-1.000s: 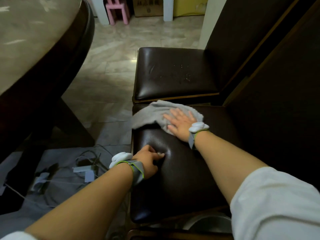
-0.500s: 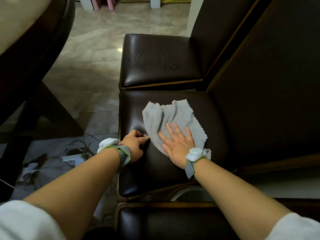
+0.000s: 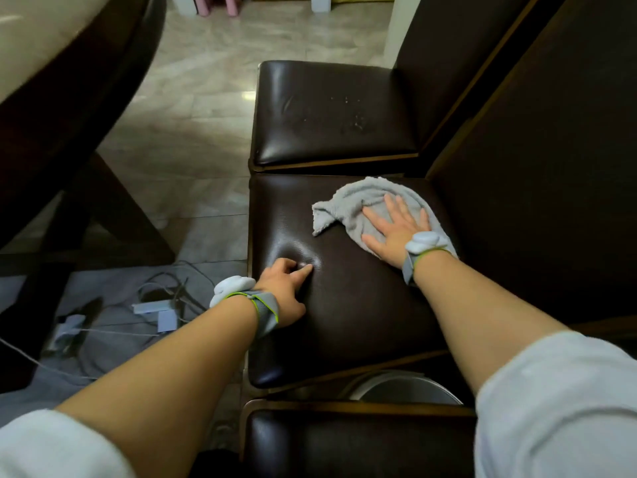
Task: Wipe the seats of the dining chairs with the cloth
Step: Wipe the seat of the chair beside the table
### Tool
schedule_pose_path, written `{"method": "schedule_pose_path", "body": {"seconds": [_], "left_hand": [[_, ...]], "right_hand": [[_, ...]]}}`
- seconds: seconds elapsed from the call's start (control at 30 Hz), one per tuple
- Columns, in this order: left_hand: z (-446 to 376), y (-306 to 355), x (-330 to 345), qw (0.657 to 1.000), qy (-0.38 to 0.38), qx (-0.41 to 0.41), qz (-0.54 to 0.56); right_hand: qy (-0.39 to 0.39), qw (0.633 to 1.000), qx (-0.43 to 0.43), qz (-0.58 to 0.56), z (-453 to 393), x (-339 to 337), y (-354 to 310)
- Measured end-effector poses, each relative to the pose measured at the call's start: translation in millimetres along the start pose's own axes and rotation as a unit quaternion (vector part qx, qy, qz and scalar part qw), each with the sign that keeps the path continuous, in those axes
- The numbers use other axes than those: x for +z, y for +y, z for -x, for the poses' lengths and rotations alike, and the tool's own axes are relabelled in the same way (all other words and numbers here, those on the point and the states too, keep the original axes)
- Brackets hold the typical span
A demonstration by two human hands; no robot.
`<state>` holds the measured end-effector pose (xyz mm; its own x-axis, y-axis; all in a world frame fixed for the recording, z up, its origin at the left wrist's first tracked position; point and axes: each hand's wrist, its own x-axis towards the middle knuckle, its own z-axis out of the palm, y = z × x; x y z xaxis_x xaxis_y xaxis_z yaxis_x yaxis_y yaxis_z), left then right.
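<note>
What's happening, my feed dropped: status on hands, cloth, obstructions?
Right hand flat on grey cloth, on middle seat. Left hand curled, pressing into that seat. Nothing on the seat blocking the cloth.

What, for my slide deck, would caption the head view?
Right hand presses a grey cloth flat on a dark chair seat; left hand rests on the same seat.

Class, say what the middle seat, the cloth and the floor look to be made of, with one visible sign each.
Seat: leather or imitation, dark brown, glossy; it dents and creases under the left hand.
Cloth: soft grey towelling, perhaps microfibre; fuzzy surface, limp folds.
Floor: polished stone or ceramic tile; veined, with joint lines and glare.
</note>
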<state>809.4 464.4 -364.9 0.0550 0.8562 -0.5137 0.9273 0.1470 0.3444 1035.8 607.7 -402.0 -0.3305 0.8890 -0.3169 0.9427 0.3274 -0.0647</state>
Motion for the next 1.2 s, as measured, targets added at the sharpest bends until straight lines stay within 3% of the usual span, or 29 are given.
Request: {"method": "schedule_pose_path", "body": {"seconds": [0.2, 0.5, 0.77, 0.97, 1.13, 1.2], "left_hand": [[1, -10, 0, 0.999, 0.007, 0.016, 0.034], [-3, -15, 6, 0.998, 0.018, 0.049, 0.044], [-10, -18, 9, 0.998, 0.003, 0.058, 0.006], [-12, -20, 8, 0.998, 0.004, 0.065, 0.006], [-2, -28, 2, 0.991, 0.016, 0.073, 0.11], [7, -40, -3, 0.98, 0.077, 0.062, 0.171]], "right_hand": [[0.03, 0.999, 0.01, 0.03, -49, -10, -71], [-0.018, 0.999, -0.039, 0.019, -112, -28, -132], [0.001, 0.992, -0.122, 0.036, -118, -27, -160], [0.003, 0.989, -0.137, 0.058, -112, -23, -167], [0.015, 0.974, -0.212, 0.076, -80, -11, -171], [0.016, 0.966, -0.245, 0.076, -57, -4, -171]]}}
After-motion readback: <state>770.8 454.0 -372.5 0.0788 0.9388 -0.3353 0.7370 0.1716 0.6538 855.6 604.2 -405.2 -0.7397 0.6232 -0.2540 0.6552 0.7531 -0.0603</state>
